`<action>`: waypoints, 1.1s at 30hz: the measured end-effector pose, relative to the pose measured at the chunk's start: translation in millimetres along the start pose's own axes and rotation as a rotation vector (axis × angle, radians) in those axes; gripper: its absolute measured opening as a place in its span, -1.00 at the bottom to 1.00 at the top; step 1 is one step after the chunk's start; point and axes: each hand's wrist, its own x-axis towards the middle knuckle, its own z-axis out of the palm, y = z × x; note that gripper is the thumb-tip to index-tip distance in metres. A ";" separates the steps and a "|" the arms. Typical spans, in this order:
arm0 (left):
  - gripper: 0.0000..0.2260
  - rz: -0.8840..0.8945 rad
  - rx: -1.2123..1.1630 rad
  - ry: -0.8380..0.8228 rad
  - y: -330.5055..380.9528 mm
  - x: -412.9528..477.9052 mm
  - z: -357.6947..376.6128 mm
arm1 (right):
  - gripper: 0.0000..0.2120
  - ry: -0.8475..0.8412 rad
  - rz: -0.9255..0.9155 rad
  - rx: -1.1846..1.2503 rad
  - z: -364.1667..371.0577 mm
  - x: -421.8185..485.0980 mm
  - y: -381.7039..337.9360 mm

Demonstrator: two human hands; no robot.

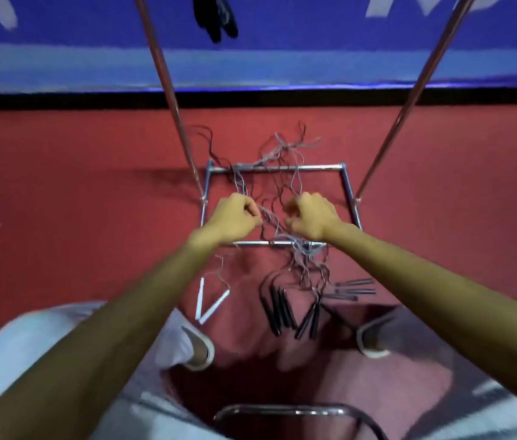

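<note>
Above the red carpet [60, 217], both hands work at a tangle of thin cords [277, 185] draped over a square frame [282, 168] of shiny round metal tube. The cords are wiry and kinked, grey and dark. They cross the open middle of the frame, spill past its far bar in loose curls, and knot thickly over its near bar.

The left hand [235, 215] is curled tight, with thumb and fingertips pinching a few strands at the left of the tangle. The right hand [309, 215] is curled too, knuckles up and fingertips tucked in against the strands. Blur hides whether it actually has one pinched.

From the near bar the cords hang down to slim, stick-like handles. A cluster of black handles [277, 312] is matte and tapered, a pair of white handles [211, 308] forms a V, and a few grey handles [352, 289] point off to the right.

Two long, smooth poles [168, 84] rise slanting from the sides of the frame. Beyond the carpet runs a black strip, then a blue wall [92, 27] with pale markings. A curved chrome tube [282, 409] shows at the bottom edge, and white-soled shoes [200, 347] rest on the carpet.
</note>
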 end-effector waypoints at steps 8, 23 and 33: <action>-0.94 -0.344 0.088 -0.325 -136.5 -20.2 168.0 | -0.61 -0.475 0.290 0.074 203.4 -59.6 92.6; -0.74 -0.597 -0.091 -0.464 -236.8 -1.1 304.1 | -0.33 -0.555 0.455 0.092 378.1 -6.6 86.6; -0.57 -0.902 -0.289 -0.326 -255.0 11.2 322.0 | -0.77 -0.641 0.316 -0.131 412.3 14.6 64.0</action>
